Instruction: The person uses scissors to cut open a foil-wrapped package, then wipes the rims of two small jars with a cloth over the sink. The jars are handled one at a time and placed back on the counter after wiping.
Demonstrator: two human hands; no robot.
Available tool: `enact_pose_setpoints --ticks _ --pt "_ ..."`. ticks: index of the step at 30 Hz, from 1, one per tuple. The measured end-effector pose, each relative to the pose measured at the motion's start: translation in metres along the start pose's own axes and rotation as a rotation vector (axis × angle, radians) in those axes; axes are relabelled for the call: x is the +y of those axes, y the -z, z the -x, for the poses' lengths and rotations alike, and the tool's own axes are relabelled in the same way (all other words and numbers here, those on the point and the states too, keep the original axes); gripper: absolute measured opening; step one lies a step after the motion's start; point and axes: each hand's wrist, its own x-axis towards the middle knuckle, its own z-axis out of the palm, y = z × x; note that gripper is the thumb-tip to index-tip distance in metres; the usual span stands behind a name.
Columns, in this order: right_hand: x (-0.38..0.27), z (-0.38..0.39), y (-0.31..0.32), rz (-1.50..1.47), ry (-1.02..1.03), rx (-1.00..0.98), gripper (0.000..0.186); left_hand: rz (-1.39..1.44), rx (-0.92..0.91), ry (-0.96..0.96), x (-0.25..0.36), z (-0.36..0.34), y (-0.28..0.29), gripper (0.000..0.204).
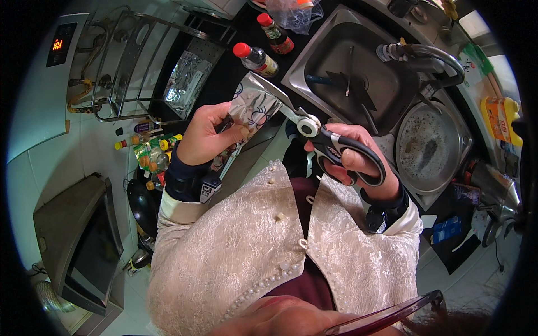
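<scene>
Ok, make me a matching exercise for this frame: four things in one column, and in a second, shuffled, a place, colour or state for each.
Column 1
1. Scissors
2. Packet
3. Dark bottles
4. Faucet

Column 2
A. Red-capped, left of the sink
B. Held in the left hand
C. Curved, silvery, on the right side of the picture
D. Held in the right hand

Pairs: 1-D, 2-B, 3-A, 4-C
</scene>
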Motion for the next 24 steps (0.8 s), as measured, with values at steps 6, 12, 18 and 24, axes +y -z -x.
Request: enact_pose_setpoints --ticks 6,12,18,24 --pt "0.005 -0.024 0.001 -0.010 -0.015 -0.102 0.072 -0.103 -0.062 0.134 -0.004 0.004 0.000 0.009" --pt "0.003 -0.020 -0.001 -0.024 -0.049 -0.008 0.045 -0.110 0.035 0.034 -0.019 0.007 0.010 0.014" --pt "0.000 -0.005 0.002 -0.048 -0.149 -0.033 0.038 -0.388 0.020 -0.036 -0.019 0.012 0.036 0.016" --pt "0.000 -0.019 0.005 -0.016 -0.004 -0.149 0.048 -0.265 -0.054 -0.002 -0.003 0.007 0.020 0.019"
